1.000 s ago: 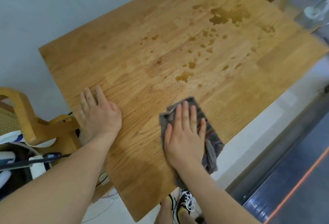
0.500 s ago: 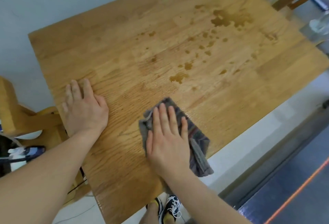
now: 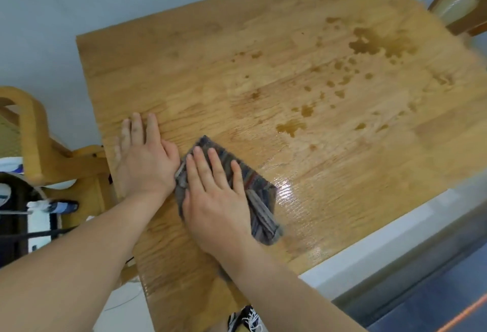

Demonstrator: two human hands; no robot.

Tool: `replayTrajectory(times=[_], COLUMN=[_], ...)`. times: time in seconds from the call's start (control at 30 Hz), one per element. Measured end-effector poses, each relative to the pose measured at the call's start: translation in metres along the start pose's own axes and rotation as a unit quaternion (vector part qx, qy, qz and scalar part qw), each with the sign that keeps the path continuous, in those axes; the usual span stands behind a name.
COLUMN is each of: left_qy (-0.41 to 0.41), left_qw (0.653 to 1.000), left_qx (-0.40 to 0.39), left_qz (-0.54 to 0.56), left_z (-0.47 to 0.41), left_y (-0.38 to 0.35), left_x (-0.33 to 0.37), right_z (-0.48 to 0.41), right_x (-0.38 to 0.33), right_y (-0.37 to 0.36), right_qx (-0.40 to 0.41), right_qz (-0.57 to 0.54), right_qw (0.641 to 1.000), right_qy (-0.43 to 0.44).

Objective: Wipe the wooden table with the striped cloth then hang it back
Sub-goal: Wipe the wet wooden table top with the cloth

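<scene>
1. A wooden chair (image 3: 34,144) stands at the left edge of the view, beside the wall.
2. Another wooden chair (image 3: 463,2) sits in the top right corner.
3. Black-and-white sneakers (image 3: 246,318) show at the bottom edge.

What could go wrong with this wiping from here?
The right hand presses the striped cloth near the left hand, far from the brown spills across the wooden table; those patches may get missed. Part of the cloth hangs bunched near the table edge and could smear rather than lift liquid.
</scene>
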State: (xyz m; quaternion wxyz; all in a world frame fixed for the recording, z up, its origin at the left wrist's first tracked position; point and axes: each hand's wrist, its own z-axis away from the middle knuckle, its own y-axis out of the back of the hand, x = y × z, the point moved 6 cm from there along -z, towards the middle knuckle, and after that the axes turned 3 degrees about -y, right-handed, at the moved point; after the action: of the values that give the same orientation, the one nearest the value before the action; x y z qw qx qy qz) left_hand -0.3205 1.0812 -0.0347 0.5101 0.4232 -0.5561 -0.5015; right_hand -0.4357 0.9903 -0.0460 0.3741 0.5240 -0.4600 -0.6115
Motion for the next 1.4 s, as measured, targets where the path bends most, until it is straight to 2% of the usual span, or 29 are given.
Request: replayTrajectory(times=[0.03,0.1,0.17,0.23,0.3,0.37,0.47,0.57,0.6,0.63,0.7,0.77,0.83,0.93,1.0,1.07,1.17,1.23,1.27,1.3,1.4], left_qy=[0.001,0.001,-0.004,-0.005,-0.005,-0.002,0.002,-0.002,-0.003,-0.005,-0.006,-0.006,-0.009,0.001,0.001,-0.004,-0.011,-0.008,-0.006,-0.004,0.003], left_qw=[1.000,1.000,1.000,1.000,1.000,1.000,1.000,1.000,1.000,1.000,1.000,1.000,1.000,1.000,1.000,1.000,1.000,1.000,1.000,1.000,1.000], left_qx=[0.005,0.006,-0.002,-0.002,-0.006,-0.013,-0.014,-0.007,-0.009,-0.011,-0.010,-0.009,-0.009,-0.006,-0.003,-0.009,-0.012,-0.016,-0.017,-0.017,-0.011], left_qz=[0.003,0.004,-0.004,-0.010,-0.015,-0.017,-0.016,-0.012,-0.010,-0.010,-0.013,-0.016,-0.013,-0.012,-0.019,-0.020,-0.023,-0.021,-0.019,-0.016,-0.010], left_z=[0.002,0.004,0.005,0.003,0.002,0.001,0.002,0.006,0.006,0.006,0.004,0.003,0.002,0.003,0.005,0.005,0.004,0.002,0.001,0.000,0.002], left_y=[0.000,0.001,0.001,0.002,0.002,0.002,0.002,0.004,0.004,0.004,0.004,0.004,0.004,0.004,0.004,0.004,0.004,0.003,0.003,0.003,0.004], left_x=[0.000,0.000,0.001,0.001,0.001,0.001,0.002,0.002,0.003,0.003,0.002,0.001,0.002,0.002,0.002,0.002,0.001,0.000,0.000,0.000,0.002], right_z=[0.001,0.007,0.019,0.022,0.010,-0.013,-0.037,-0.039,-0.037,-0.032,-0.024,-0.028,-0.044,-0.046,-0.045,-0.043,-0.047,-0.053,-0.057,-0.060,-0.047], right_x=[-0.003,0.036,0.101,0.152,0.151,0.113,0.052,0.057,0.079,0.108,0.160,0.161,0.108,0.025,0.024,0.056,0.119,0.123,0.109,0.088,0.026], right_y=[0.000,0.012,0.032,0.051,0.053,0.044,0.026,0.028,0.035,0.043,0.060,0.059,0.044,0.014,0.015,0.026,0.043,0.043,0.040,0.034,0.015], right_qx=[-0.013,-0.007,0.018,0.033,0.020,0.010,-0.035,-0.055,-0.043,-0.032,-0.008,0.005,0.015,-0.021,-0.035,-0.024,-0.023,-0.003,0.002,-0.001,-0.040], right_qz=[0.000,0.017,0.046,0.039,0.022,0.009,-0.003,0.015,0.025,0.032,0.025,0.019,0.005,-0.018,-0.008,0.017,0.035,0.037,0.038,0.037,0.034], right_qw=[0.999,1.000,0.992,0.963,0.950,0.967,0.993,0.998,0.998,0.994,0.968,0.949,0.971,0.998,0.999,0.999,0.991,0.978,0.978,0.986,0.997], right_qy=[0.040,0.018,-0.118,-0.264,-0.312,-0.254,-0.111,-0.025,-0.042,-0.095,-0.250,-0.314,-0.239,-0.053,0.012,0.015,-0.126,-0.204,-0.204,-0.165,0.052])
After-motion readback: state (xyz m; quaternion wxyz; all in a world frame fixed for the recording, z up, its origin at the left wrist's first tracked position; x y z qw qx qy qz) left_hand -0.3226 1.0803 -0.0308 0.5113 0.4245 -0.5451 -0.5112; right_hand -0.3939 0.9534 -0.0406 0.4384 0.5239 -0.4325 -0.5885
